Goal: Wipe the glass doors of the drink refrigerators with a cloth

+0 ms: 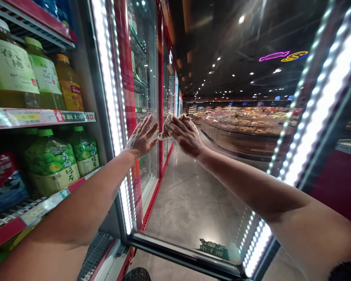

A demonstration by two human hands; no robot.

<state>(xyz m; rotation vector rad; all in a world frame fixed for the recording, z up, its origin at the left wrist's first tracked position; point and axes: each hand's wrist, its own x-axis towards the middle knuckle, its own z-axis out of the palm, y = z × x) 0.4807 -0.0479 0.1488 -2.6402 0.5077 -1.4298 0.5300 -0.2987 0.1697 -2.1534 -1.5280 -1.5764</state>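
Observation:
A glass cooler door [187,255] with bright LED strips along both sides stands open in front of me. Flat over a crumpled beige cloth [171,119], my right hand [187,134] presses it against the glass. My left hand [143,136] has its fingers spread and reaches to the door near its left light strip, with no object in it. Whether the left palm touches the glass cannot be made out. Much of the cloth is hidden under the right hand.
Left of me, cooler shelves [41,117] hold large drink bottles [54,160] and a red and blue package [6,183]. Beyond the glass are red-framed coolers [160,97], a grey floor [193,203] and a long produce display [245,125]. A dark green sticker [213,249] is low on the door.

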